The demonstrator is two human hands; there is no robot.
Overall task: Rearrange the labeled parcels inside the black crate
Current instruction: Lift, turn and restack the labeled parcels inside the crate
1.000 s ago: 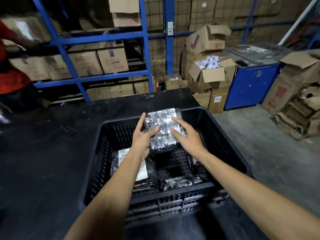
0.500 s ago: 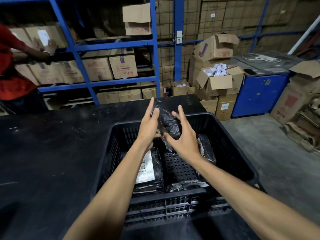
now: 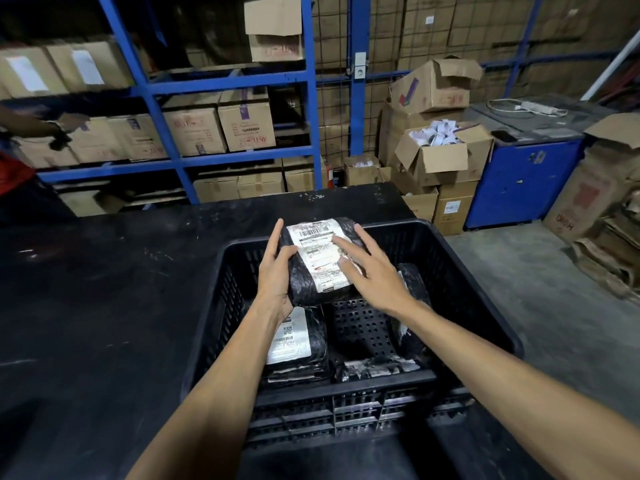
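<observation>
A black slatted crate [image 3: 481, 292] stands on a black table. Above its far side I hold a black-wrapped parcel [image 3: 313, 289], white shipping label facing up. My left hand [image 3: 275, 275] grips its left edge, thumb on top. My right hand [image 3: 374, 271] lies on its right side, fingers spread over the label. Below in the crate, a labeled parcel [image 3: 294, 341] lies flat at the left on a stack, another parcel [image 3: 414, 306] stands against the right wall, and a third parcel [image 3: 374, 370] lies along the near wall.
The black table [image 3: 104, 306] stretches left of the crate. Behind it are blue shelves [image 3: 225, 84] of cardboard boxes; another person's arm [image 3: 31, 128] reaches in at the far left. Open cartons [image 3: 440, 161] and a blue cabinet [image 3: 519, 181] stand on the right floor.
The parcel held in both hands has been turned over: one second ago its shiny wrapped side showed, then it stood on edge, and now the white label faces up.
</observation>
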